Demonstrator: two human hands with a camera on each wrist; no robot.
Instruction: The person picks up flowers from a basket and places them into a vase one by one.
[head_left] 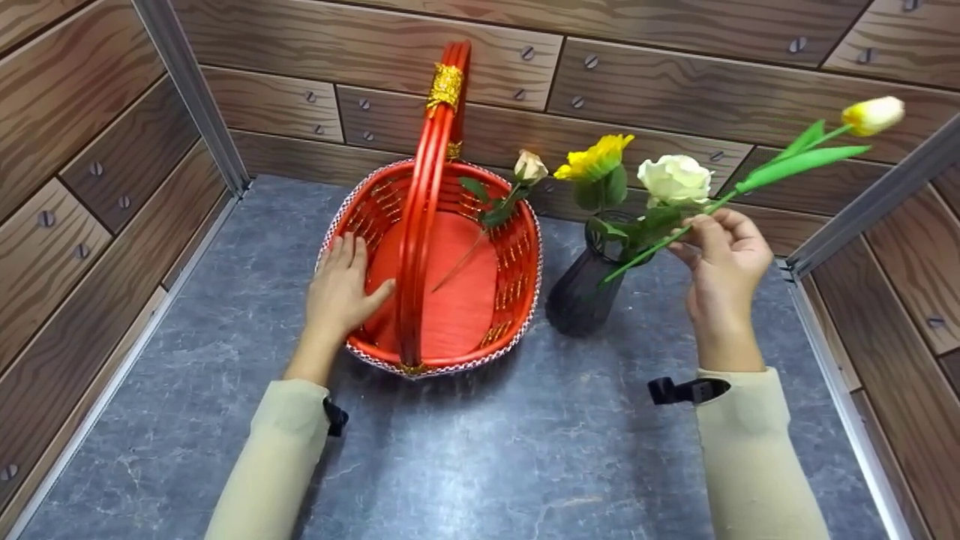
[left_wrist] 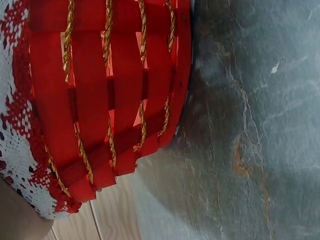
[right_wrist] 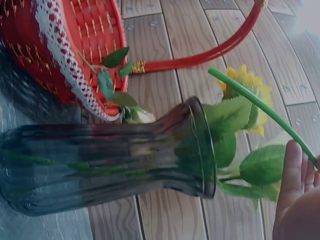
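Observation:
My left hand [head_left: 337, 292] rests on the left rim of a red woven basket [head_left: 457, 322], its fingers straight and thumb spread inward. In the left wrist view the basket's outer wall [left_wrist: 90, 110] fills the upper left. My right hand [head_left: 724, 262] pinches the green stem of a yellow-white tulip [head_left: 874, 116], held tilted above a dark glass vase [head_left: 581, 300]. The stem's lower end [right_wrist: 240, 87] is outside the vase, near its mouth in the right wrist view. A sunflower [head_left: 596, 159] and a white rose [head_left: 675, 180] stand in the vase.
A pale rose [head_left: 531, 167] leans inside the basket, its bloom at the right rim. The tall basket handle [head_left: 427, 195] arches over the middle. Wood-patterned panels [head_left: 465, 82] enclose the grey marbled surface [head_left: 480, 465] at the back and sides.

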